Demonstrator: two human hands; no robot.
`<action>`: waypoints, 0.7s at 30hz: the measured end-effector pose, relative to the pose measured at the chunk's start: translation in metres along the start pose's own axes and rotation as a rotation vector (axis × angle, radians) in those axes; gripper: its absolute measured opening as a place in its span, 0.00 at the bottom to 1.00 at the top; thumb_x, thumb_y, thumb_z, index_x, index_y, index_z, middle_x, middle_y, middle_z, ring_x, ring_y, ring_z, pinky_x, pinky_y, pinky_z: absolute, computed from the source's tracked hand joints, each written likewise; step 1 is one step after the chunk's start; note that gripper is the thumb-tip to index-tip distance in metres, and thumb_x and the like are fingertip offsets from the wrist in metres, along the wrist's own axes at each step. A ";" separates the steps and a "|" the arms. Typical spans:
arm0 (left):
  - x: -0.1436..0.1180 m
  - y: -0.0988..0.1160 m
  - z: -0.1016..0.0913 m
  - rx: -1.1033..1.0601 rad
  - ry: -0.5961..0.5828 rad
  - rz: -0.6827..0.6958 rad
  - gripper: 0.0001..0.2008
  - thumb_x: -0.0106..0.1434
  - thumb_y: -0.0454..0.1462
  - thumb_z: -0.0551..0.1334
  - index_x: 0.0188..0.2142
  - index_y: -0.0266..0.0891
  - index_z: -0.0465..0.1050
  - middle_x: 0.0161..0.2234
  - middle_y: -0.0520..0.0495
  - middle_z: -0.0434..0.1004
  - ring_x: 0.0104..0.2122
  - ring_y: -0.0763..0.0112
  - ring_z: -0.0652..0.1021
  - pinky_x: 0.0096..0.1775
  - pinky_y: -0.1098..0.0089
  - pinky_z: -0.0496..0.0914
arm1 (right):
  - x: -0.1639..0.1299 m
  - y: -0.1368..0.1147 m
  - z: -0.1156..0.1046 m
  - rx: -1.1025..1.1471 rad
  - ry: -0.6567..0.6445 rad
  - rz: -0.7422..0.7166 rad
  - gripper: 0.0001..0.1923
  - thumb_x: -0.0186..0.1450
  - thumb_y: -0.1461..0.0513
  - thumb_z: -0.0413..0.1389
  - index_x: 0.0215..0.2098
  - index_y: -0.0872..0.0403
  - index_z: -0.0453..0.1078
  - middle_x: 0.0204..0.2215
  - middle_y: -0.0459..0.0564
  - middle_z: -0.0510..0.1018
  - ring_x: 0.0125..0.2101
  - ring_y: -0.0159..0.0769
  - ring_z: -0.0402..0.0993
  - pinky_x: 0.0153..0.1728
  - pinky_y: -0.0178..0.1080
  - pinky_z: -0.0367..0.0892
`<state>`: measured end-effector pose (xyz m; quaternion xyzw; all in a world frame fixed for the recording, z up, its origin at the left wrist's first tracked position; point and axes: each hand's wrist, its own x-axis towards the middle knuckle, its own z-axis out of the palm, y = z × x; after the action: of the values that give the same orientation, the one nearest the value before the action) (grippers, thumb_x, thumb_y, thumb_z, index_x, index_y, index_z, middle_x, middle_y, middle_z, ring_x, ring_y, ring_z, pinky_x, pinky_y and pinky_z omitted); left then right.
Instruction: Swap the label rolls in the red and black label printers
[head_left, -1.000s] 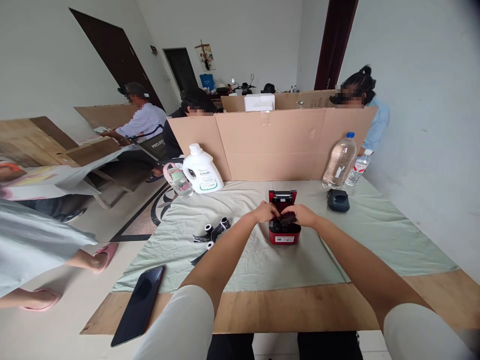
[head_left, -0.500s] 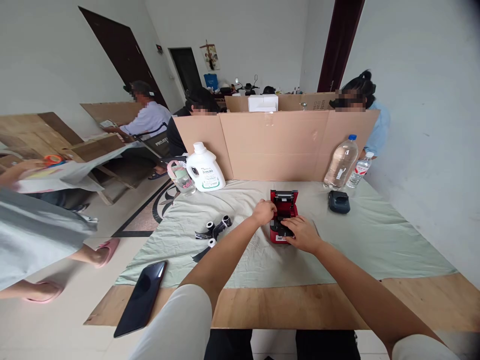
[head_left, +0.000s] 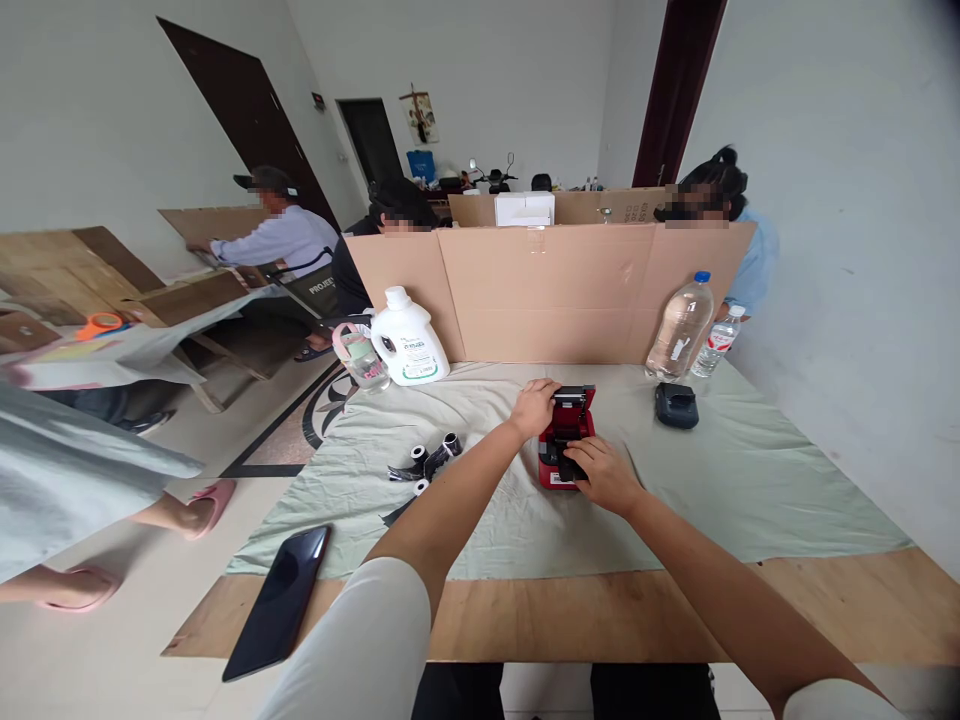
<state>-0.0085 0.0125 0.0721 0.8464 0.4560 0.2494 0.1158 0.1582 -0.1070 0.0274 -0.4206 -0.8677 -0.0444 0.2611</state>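
Observation:
In front of me on the cloth stands a small red printer (head_left: 546, 472) with its lid raised and its dark inside showing. My left hand (head_left: 535, 406) is at the upper left edge of the raised lid, fingers curled over it. My right hand (head_left: 604, 470) lies at the printer's front right, its fingers bent onto a black strip (head_left: 568, 467) that comes out over the front. The fingers partly cover the inside. To the left lie several small rolls (head_left: 451, 444) with black strips trailing from them.
A black phone (head_left: 279, 600) lies at the near left edge. A white jug (head_left: 411, 340) and a clear pink-handled bottle (head_left: 361, 360) stand behind left; two water bottles (head_left: 681, 328) and a small black device (head_left: 676, 406) are right. A cardboard screen (head_left: 547, 295) closes the back. People are nearby.
My left hand has moved up from the printer's left side to the lid's edge. My right hand stays at the front, with more of the black strip showing.

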 end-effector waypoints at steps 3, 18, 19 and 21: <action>-0.006 0.002 -0.002 0.017 0.013 0.031 0.21 0.60 0.29 0.53 0.53 0.37 0.68 0.54 0.43 0.67 0.54 0.61 0.65 0.57 0.62 0.59 | -0.001 -0.001 0.001 0.013 0.048 -0.030 0.22 0.52 0.71 0.56 0.46 0.55 0.70 0.45 0.55 0.75 0.46 0.45 0.68 0.50 0.50 0.64; -0.026 0.003 -0.004 0.049 -0.136 0.111 0.23 0.58 0.26 0.50 0.45 0.46 0.76 0.45 0.50 0.75 0.45 0.66 0.71 0.49 0.65 0.64 | -0.007 -0.003 0.010 -0.008 0.129 -0.041 0.18 0.56 0.67 0.56 0.45 0.54 0.71 0.41 0.53 0.75 0.43 0.43 0.66 0.45 0.47 0.64; -0.028 0.005 -0.004 0.089 -0.173 0.129 0.23 0.58 0.27 0.50 0.45 0.46 0.76 0.45 0.50 0.75 0.45 0.66 0.71 0.50 0.64 0.63 | -0.007 -0.003 0.010 -0.011 0.127 -0.038 0.18 0.56 0.66 0.55 0.45 0.54 0.71 0.41 0.53 0.76 0.43 0.43 0.66 0.45 0.47 0.64; -0.034 0.008 -0.004 0.166 -0.238 0.172 0.22 0.57 0.27 0.52 0.44 0.47 0.77 0.44 0.50 0.75 0.46 0.65 0.71 0.50 0.63 0.61 | -0.008 -0.003 0.009 -0.018 0.122 -0.033 0.17 0.56 0.66 0.55 0.45 0.54 0.72 0.41 0.53 0.76 0.43 0.43 0.66 0.46 0.46 0.63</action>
<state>-0.0209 -0.0201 0.0682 0.9125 0.3840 0.1180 0.0771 0.1561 -0.1125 0.0160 -0.4049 -0.8566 -0.0820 0.3090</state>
